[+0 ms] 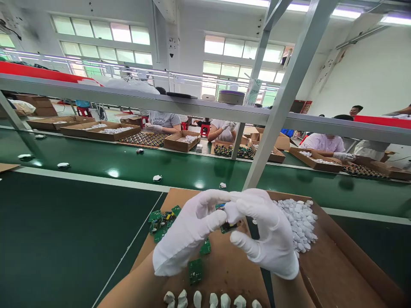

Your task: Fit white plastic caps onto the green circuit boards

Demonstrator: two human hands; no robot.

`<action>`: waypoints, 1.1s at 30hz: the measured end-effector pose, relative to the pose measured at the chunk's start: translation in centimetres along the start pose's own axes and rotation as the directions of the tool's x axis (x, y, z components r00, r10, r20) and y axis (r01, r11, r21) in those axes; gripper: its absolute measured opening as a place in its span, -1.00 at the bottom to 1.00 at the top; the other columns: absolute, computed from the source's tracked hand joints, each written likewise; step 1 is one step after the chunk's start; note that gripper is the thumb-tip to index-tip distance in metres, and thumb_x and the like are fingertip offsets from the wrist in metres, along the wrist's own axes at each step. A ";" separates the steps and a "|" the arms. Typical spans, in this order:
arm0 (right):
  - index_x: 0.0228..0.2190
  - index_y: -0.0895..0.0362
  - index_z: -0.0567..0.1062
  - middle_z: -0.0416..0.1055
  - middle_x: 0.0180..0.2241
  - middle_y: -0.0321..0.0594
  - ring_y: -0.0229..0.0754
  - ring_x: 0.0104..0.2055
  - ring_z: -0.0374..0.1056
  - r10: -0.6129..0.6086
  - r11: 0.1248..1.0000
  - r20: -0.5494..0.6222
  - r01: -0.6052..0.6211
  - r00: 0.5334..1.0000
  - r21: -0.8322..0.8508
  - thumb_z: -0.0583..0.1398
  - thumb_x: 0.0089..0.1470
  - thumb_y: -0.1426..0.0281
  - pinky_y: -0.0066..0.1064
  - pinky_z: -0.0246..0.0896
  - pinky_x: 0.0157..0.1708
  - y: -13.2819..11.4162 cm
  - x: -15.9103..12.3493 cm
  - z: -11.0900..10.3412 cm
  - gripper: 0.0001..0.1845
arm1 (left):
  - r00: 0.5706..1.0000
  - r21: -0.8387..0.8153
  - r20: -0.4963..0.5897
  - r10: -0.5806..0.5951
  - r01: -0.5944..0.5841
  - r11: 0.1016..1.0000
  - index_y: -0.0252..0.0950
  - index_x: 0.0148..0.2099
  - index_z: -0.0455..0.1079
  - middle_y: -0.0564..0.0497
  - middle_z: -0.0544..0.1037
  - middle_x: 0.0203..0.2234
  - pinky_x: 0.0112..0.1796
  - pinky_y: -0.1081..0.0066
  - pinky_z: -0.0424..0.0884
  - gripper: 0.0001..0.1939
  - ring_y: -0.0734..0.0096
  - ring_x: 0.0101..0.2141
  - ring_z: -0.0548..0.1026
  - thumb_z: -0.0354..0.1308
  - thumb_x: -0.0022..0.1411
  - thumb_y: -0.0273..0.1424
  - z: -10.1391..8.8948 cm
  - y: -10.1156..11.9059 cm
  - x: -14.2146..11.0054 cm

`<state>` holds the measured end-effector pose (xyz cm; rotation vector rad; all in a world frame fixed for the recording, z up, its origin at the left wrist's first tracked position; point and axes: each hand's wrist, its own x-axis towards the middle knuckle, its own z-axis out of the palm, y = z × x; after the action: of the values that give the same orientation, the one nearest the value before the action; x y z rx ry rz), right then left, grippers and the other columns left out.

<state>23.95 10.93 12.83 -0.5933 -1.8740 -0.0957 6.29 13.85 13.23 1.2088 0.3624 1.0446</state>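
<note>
Both my hands wear white gloves and meet over a cardboard sheet (231,273). My left hand (189,233) pinches a small green circuit board (225,227) between thumb and fingers. The fingers of my right hand (271,233) grip a soft-looking white piece (232,212) against that board, partly covering it; its thumb is apart below. Left of my hands lies a heap of green circuit boards (159,224) with components. A single board (195,271) lies below my left wrist. Several white lumps (213,300) form a row along the near edge.
To the right, a cardboard tray (346,256) holds a pile of white pieces (298,222). Beyond runs a green conveyor belt (112,164) carrying a few small white-topped items (157,178). A slanted metal post (282,94) rises ahead. Co-workers (165,122) sit across with boxes.
</note>
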 end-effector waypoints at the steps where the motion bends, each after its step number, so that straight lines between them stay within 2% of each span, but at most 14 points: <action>1: 0.01 0.01 0.46 0.59 -0.12 -0.15 0.00 0.03 0.50 -0.012 1.000 0.020 0.012 1.000 -0.018 0.30 0.23 0.37 -0.07 0.41 0.01 0.1 0.2 0.0 -0.69 | 1.000 -0.003 0.005 0.003 -0.003 1.000 -0.26 -0.06 0.58 -0.14 0.60 -0.08 -0.04 0.30 0.42 -0.63 0.19 -0.07 0.50 0.41 0.16 -0.17 0.1 -0.1 -0.1; 3: 0.00 0.03 0.46 0.55 -0.03 -0.08 0.01 0.06 0.47 -0.040 0.998 0.024 0.041 0.999 -0.055 0.31 0.22 0.40 -0.05 0.40 0.06 0.2 0.3 0.0 -0.68 | 1.000 -0.022 0.015 0.005 -0.005 1.000 -0.26 0.00 0.56 -0.14 0.58 -0.04 -0.02 0.30 0.40 -0.61 0.18 -0.05 0.49 0.41 0.17 -0.20 0.2 -0.3 -0.1; 6: -0.07 0.05 0.47 0.58 -0.14 -0.16 -0.06 -0.03 0.50 -0.043 0.998 0.042 0.045 0.998 -0.051 0.32 0.19 0.49 -0.12 0.42 0.04 -0.1 0.4 0.1 -0.72 | 0.998 -0.037 0.053 -0.035 0.037 0.999 -0.20 0.11 0.50 -0.09 0.58 -0.10 -0.07 0.32 0.42 -0.50 0.25 -0.13 0.50 0.38 0.18 -0.12 -0.1 -0.5 0.0; 8: -0.12 0.04 0.47 0.58 -0.19 -0.21 -0.07 -0.06 0.51 -0.017 0.998 0.055 0.020 0.998 -0.051 0.32 0.19 0.47 -0.19 0.44 -0.02 -0.4 0.4 0.1 -0.76 | 0.997 0.073 0.078 -0.026 0.021 0.997 -0.23 0.02 0.52 -0.04 0.57 -0.22 -0.12 0.38 0.43 -0.55 0.29 -0.18 0.49 0.34 0.20 -0.06 -0.3 -0.5 0.2; 11: -0.10 0.01 0.46 0.58 -0.18 -0.21 -0.09 -0.09 0.51 -0.029 0.997 0.052 0.033 0.998 -0.075 0.29 0.24 0.36 -0.26 0.48 -0.10 -0.7 0.5 0.3 -0.81 | 0.988 0.258 0.148 -0.040 0.001 0.966 -0.33 -0.29 0.48 0.02 0.46 -0.43 -0.42 0.52 0.38 -0.58 0.46 -0.42 0.41 0.28 0.24 -0.01 -0.5 -0.2 0.2; 13: -0.07 0.01 0.45 0.58 -0.21 -0.19 -0.09 -0.10 0.52 -0.071 0.994 0.040 0.074 0.997 -0.079 0.26 0.28 0.28 -0.26 0.49 -0.09 -0.6 0.5 0.5 -0.80 | 0.977 0.253 0.175 -0.118 0.072 0.965 -0.32 -0.34 0.39 0.06 0.39 -0.48 -0.60 0.54 0.28 -0.52 0.53 -0.56 0.32 0.23 0.25 0.04 -0.6 -0.1 0.0; 15: -0.03 0.03 0.43 0.57 -0.19 -0.17 -0.08 -0.09 0.53 -0.107 0.992 0.030 0.109 0.994 -0.068 0.24 0.29 0.24 -0.23 0.50 -0.07 -0.3 0.5 0.7 -0.74 | 0.974 0.211 0.173 -0.150 0.112 0.971 -0.31 -0.32 0.34 0.07 0.36 -0.48 -0.66 0.55 0.24 -0.50 0.55 -0.61 0.30 0.20 0.24 0.08 -0.5 -0.2 -0.3; 20: 0.04 0.03 0.38 0.58 -0.20 -0.18 -0.09 -0.12 0.53 -0.170 0.985 0.006 0.170 0.985 0.014 0.25 0.29 0.25 -0.21 0.50 -0.09 0.2 0.6 1.3 -0.67 | 0.989 0.192 0.143 -0.048 0.020 0.981 -0.33 -0.35 0.30 0.08 0.33 -0.50 -0.66 0.57 0.07 -0.52 0.69 -0.67 0.18 0.17 0.31 0.02 -0.2 -0.9 -0.8; 22: 0.02 0.06 0.39 0.58 -0.21 -0.17 -0.10 -0.11 0.53 -0.187 0.981 0.000 0.187 0.982 0.046 0.26 0.29 0.27 -0.24 0.50 -0.10 0.1 0.9 1.3 -0.68 | 0.987 0.161 0.153 -0.052 0.027 0.987 -0.33 -0.33 0.32 0.06 0.35 -0.49 -0.67 0.55 0.12 -0.52 0.64 -0.65 0.23 0.16 0.31 0.03 -0.1 -0.9 -0.8; 24: -0.01 0.05 0.40 0.58 -0.21 -0.18 -0.11 -0.13 0.53 -0.196 0.979 -0.011 0.197 0.980 0.059 0.23 0.31 0.26 -0.24 0.50 -0.13 -0.1 1.2 1.3 -0.73 | 0.976 0.119 0.210 -0.049 0.024 0.993 -0.33 -0.27 0.39 0.02 0.39 -0.45 -0.64 0.52 0.24 -0.49 0.56 -0.63 0.32 0.14 0.30 0.08 -0.1 -0.6 -0.8; 26: -0.04 0.03 0.42 0.57 -0.20 -0.19 -0.11 -0.16 0.52 -0.195 0.980 -0.014 0.195 0.981 0.034 0.19 0.34 0.24 -0.24 0.51 -0.17 -0.4 1.3 1.3 -0.80 | 0.957 0.110 0.283 -0.060 0.030 0.993 -0.33 -0.12 0.45 0.01 0.42 -0.43 -0.59 0.48 0.33 -0.49 0.52 -0.61 0.38 0.14 0.31 0.07 -0.1 -0.1 -1.0; 28: -0.07 -0.01 0.45 0.55 -0.19 -0.21 -0.11 -0.18 0.51 -0.218 0.976 -0.023 0.218 0.976 -0.015 0.18 0.35 0.25 -0.27 0.52 -0.23 -0.6 1.3 1.3 -0.84 | 0.941 0.158 0.322 -0.101 0.052 0.986 -0.31 0.01 0.44 0.03 0.44 -0.43 -0.60 0.51 0.32 -0.51 0.55 -0.63 0.37 0.19 0.31 0.01 -0.1 0.4 -1.3; 31: -0.11 0.02 0.48 0.50 -0.19 -0.17 -0.12 -0.18 0.48 -0.276 0.959 -0.014 0.275 0.961 -0.066 0.18 0.35 0.30 -0.33 0.52 -0.32 -0.5 1.0 1.3 -0.88 | 0.942 0.249 0.301 -0.147 0.071 0.966 -0.31 -0.02 0.44 0.05 0.43 -0.45 -0.63 0.59 0.23 -0.55 0.61 -0.63 0.32 0.18 0.33 -0.02 -0.2 0.4 -1.7; 33: -0.10 0.08 0.48 0.47 -0.19 -0.11 -0.11 -0.18 0.47 -0.276 0.957 -0.029 0.272 0.961 -0.097 0.18 0.35 0.32 -0.31 0.51 -0.34 -0.2 0.6 1.2 -0.85 | 0.946 0.282 0.285 -0.157 0.074 0.957 -0.32 -0.03 0.43 0.07 0.41 -0.47 -0.63 0.60 0.22 -0.54 0.62 -0.63 0.29 0.14 0.35 0.01 -0.3 0.0 -1.7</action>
<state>22.64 11.38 12.96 -0.3871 -1.9083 -0.3762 5.21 12.64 12.67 1.5490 0.3355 0.7050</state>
